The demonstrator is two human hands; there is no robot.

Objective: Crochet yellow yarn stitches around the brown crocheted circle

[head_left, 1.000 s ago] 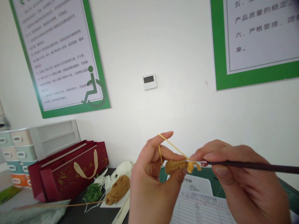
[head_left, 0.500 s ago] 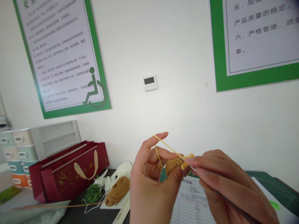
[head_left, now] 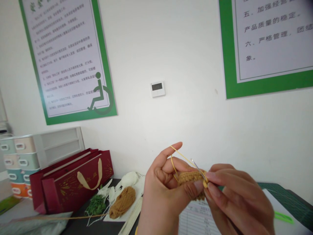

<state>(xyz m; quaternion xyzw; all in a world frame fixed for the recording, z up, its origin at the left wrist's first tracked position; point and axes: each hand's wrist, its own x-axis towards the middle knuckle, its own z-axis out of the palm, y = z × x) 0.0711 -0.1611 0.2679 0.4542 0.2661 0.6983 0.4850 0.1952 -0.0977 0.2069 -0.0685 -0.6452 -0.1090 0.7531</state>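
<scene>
My left hand [head_left: 168, 182] is closed on a brown crochet piece [head_left: 189, 177], pinching it between thumb and fingers. Yellow yarn [head_left: 182, 153] loops over its raised index finger and runs down to the work. In my right hand [head_left: 234, 192] is a crochet hook [head_left: 198, 169], its metal tip pointing up and left past the piece's edge. A small bit of yellow stitching [head_left: 205, 183] sits at the right end of the piece, by my right fingertips. The hook's handle is mostly hidden by my right hand.
A brown yarn skein [head_left: 122, 202], green yarn [head_left: 96, 205] and white yarn [head_left: 129, 179] lie to the left, near a red gift bag [head_left: 73, 182] and a drawer unit [head_left: 24, 163]. Below my hands is a printed sheet [head_left: 195, 222]; a green cutting mat [head_left: 288, 199] is at right.
Both hands have shifted slightly, the left one to the right. The hook's tip, earlier down at the stitches, now shows above the piece, pointing up and left.
</scene>
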